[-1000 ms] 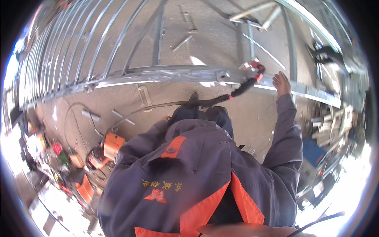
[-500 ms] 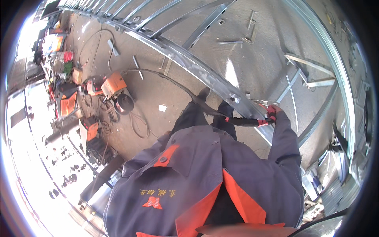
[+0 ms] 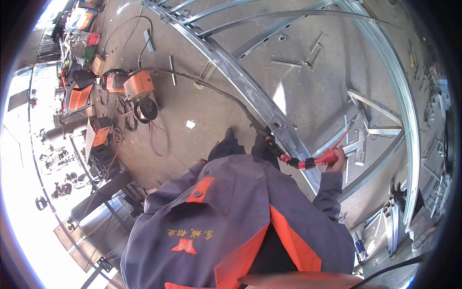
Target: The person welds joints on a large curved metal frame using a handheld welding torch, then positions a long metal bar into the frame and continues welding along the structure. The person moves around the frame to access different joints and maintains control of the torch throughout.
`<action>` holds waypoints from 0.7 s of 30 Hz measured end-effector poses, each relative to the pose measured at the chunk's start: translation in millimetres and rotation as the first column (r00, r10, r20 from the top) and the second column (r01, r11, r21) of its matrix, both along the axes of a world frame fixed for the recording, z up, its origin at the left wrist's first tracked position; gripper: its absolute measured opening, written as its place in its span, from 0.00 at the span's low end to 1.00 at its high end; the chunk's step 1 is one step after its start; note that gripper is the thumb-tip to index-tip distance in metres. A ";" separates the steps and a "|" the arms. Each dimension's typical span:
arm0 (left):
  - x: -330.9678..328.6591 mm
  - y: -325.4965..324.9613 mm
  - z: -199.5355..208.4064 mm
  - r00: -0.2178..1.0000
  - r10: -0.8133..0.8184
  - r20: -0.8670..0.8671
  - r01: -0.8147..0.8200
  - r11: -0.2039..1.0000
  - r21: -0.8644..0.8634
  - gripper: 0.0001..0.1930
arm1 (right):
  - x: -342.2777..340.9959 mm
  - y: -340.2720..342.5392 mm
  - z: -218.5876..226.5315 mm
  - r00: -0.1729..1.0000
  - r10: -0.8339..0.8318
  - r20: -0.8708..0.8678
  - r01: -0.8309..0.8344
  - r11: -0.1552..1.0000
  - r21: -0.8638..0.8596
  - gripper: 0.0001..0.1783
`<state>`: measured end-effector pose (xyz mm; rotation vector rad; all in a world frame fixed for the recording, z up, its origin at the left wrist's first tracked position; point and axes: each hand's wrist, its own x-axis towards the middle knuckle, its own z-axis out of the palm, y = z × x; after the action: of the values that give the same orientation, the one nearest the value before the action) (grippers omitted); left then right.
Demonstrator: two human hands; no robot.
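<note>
My right hand (image 3: 339, 155) is closed around the red handle of a welding torch (image 3: 326, 158), above the right side of a long galvanized steel beam (image 3: 255, 98). A thin reddish rod-like part slants up from the grip. Beside the same hand juts a pale T-shaped metal piece (image 3: 356, 148), hammer-like in outline; whether I hold it too is unclear. The torch's dark cable (image 3: 211, 85) runs left across the beam toward an orange machine. Only a bit of my left hand (image 3: 198, 162) shows beside my jacket, its fingers hidden.
An orange wire feeder (image 3: 139, 83) with a dark spool stands on the floor at left, among looped cables. Curved steel members (image 3: 402, 96) bound the right side, with a triangular bracket (image 3: 378, 110) inside them. Offcuts lie on the concrete. A workbench fills the lower left.
My right hand has moved down with the torch, and the T-shaped piece has swung from its left to its right. The view has shifted, and my left hand has come partly into sight.
</note>
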<state>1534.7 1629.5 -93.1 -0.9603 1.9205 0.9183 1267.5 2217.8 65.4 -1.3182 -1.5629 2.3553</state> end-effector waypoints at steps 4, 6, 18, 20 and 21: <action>-4.0 -7.7 -8.8 1.000 0.015 -0.019 -0.015 1.000 0.012 0.20 | -10.6 -62.2 121.5 0.941 0.269 -0.207 -0.239 0.958 0.160 0.29; -7.3 -16.6 -15.9 0.999 0.021 -0.031 -0.021 0.999 0.025 0.20 | -21.0 -87.1 170.3 0.873 0.397 -0.284 -0.358 0.916 0.179 0.30; -41.2 -167.0 -78.1 0.989 0.046 -0.140 -0.034 0.996 0.087 0.20 | -91.3 -242.9 301.6 0.269 0.661 -0.701 -0.459 0.728 0.510 0.44; -47.6 -192.5 -75.2 0.990 0.048 -0.132 -0.039 0.997 0.071 0.20 | -107.2 -277.1 312.6 0.335 0.639 -0.692 -0.371 0.765 0.527 0.42; -48.2 -200.6 -72.1 0.990 0.076 -0.119 -0.064 0.993 0.100 0.20 | -116.2 -291.7 318.5 0.331 0.657 -0.677 -0.434 0.743 0.509 0.42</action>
<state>1486.5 1429.0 -165.3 -0.9390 1.9349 1.1234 1151.3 1926.1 383.9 0.5640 -1.9361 2.3061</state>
